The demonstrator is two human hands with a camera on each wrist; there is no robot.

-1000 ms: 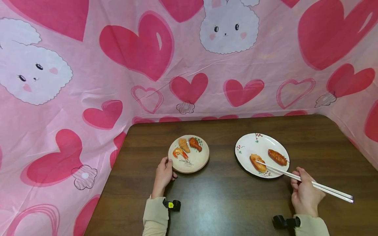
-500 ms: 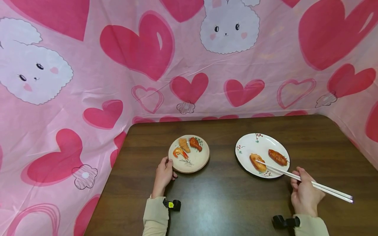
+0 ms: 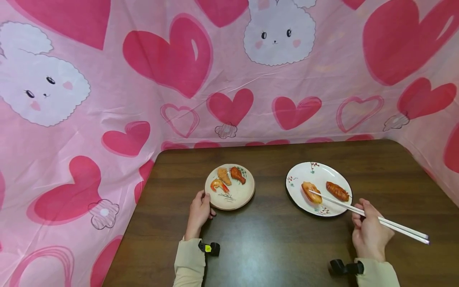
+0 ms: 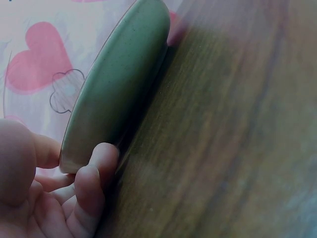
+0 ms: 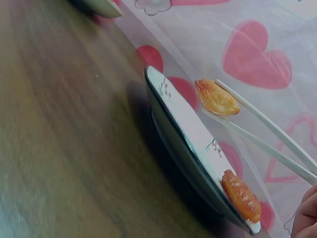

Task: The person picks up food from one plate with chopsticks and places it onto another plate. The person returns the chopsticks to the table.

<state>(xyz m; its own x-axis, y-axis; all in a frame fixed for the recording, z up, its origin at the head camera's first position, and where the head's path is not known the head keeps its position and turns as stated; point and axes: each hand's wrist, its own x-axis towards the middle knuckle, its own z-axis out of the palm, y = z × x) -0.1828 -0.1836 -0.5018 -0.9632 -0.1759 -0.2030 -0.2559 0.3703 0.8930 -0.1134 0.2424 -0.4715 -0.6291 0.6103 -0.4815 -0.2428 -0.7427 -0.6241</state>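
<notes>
My left hand (image 3: 199, 211) holds the near left edge of a small cream plate (image 3: 240, 197); in the left wrist view fingers curl below the plate's green side (image 4: 119, 74). A shrimp (image 3: 218, 185), a drumstick (image 3: 237, 174) and a fried nugget-like piece (image 3: 224, 175) lie on it. My right hand (image 3: 372, 235) grips white chopsticks (image 3: 401, 228). Their tips pinch a golden dumpling-like piece (image 5: 217, 99), raised above the oval white plate (image 3: 322, 170). A glazed chicken wing (image 3: 337, 191) stays on that plate.
The two plates stand apart on a dark wooden table (image 3: 265, 239). Behind and left of it hangs a pink heart-patterned cloth (image 3: 222, 75). Each wrist wears a black camera strap.
The chopsticks have lifted the dumpling-like piece off the oval plate, moving slightly up and left in the head view. The left hand and small plate hold still.
</notes>
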